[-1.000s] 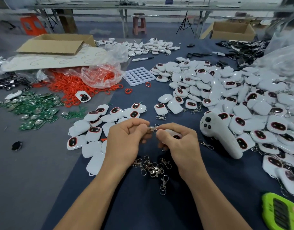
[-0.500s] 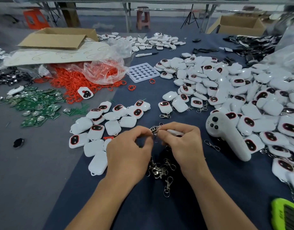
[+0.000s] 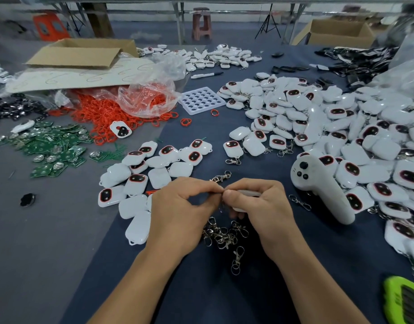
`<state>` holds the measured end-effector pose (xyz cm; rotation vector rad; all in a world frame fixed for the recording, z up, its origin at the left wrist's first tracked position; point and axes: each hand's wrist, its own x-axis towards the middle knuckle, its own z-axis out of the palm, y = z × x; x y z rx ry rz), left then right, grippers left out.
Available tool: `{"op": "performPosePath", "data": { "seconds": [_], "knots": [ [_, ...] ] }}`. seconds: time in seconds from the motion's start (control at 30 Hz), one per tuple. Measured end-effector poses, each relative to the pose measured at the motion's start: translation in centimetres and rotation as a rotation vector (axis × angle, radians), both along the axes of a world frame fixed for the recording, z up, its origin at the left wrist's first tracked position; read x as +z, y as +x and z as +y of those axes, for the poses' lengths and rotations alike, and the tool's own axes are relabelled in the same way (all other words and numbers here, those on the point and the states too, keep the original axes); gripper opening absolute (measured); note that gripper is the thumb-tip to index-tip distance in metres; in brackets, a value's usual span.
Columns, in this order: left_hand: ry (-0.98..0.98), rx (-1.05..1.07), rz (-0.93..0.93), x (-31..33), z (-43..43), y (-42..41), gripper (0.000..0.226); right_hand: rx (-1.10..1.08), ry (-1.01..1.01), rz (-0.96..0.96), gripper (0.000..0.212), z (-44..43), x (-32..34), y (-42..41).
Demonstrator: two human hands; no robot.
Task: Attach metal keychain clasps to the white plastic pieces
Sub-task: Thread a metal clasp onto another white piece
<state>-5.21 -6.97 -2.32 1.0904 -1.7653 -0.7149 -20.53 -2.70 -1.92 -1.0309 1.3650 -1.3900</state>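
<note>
Okay, both hands meet just left of the white controller (image 3: pixel 318 185) lying on the dark blue table (image 3: pixel 259 288). Left hand (image 3: pixel 178 213) has thumb and forefinger pinched on a metal clasp (image 3: pixel 221 177), whose hook end sticks up above the fingertips. Right hand (image 3: pixel 264 206) is curled round a white plastic piece (image 3: pixel 247 193), mostly hidden by the fingers; its end touches the left fingertips. Can't tell if the clasp is hooked in yet.

Loose clasps (image 3: pixel 224 233) lie in a small pile below-left of the controller, under the hands. A group of white pieces (image 3: pixel 154 169) sits further left of the controller, and a big heap of them (image 3: pixel 341 127) is behind and right of it, touching it. Orange rings (image 3: pixel 100 113) and green circuit boards (image 3: pixel 49 148) are far left of the controller. A white hole tray (image 3: pixel 201 100) is behind-left of it, and a lime green object (image 3: pixel 404 300) is near-right of it at the frame edge.
</note>
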Motion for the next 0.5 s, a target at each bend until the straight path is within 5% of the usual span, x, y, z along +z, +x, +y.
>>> {"op": "performPosePath", "data": {
  "seconds": [0.27,0.5],
  "knots": [
    [-0.029,0.038,-0.089,-0.1,0.3,-0.1,0.02,-0.181,-0.037,0.401,0.021,0.3,-0.4,1.0],
    [-0.021,-0.084,0.053,-0.8,0.0,0.1,0.037,-0.119,-0.04,0.124,0.012,0.1,-0.1,0.8]
  ]
}}
